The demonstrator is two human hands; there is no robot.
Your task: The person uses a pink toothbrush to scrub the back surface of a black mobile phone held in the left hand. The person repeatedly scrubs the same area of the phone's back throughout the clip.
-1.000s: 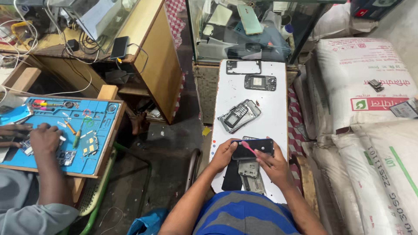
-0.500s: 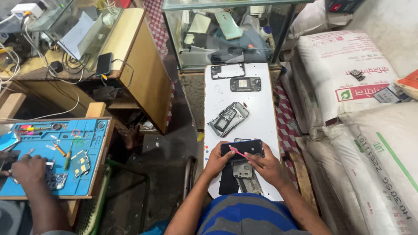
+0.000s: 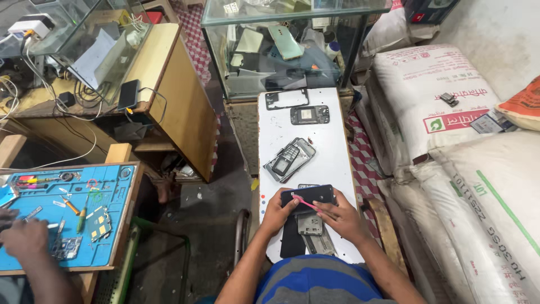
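slip risk: left hand [image 3: 279,212] fingers clamp the black phone [image 3: 308,196], right hand [image 3: 340,217] fingers pinch a pink pry tool [image 3: 306,202]; the tip could skid, gouging it.

One head-worn view — steeply down, fairly close, over the white bench [image 3: 332,146].

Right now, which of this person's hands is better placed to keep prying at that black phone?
Probably the right hand: it already has the pink pry tool laid on the black phone. The left hand grips the phone's left end, steadying it.
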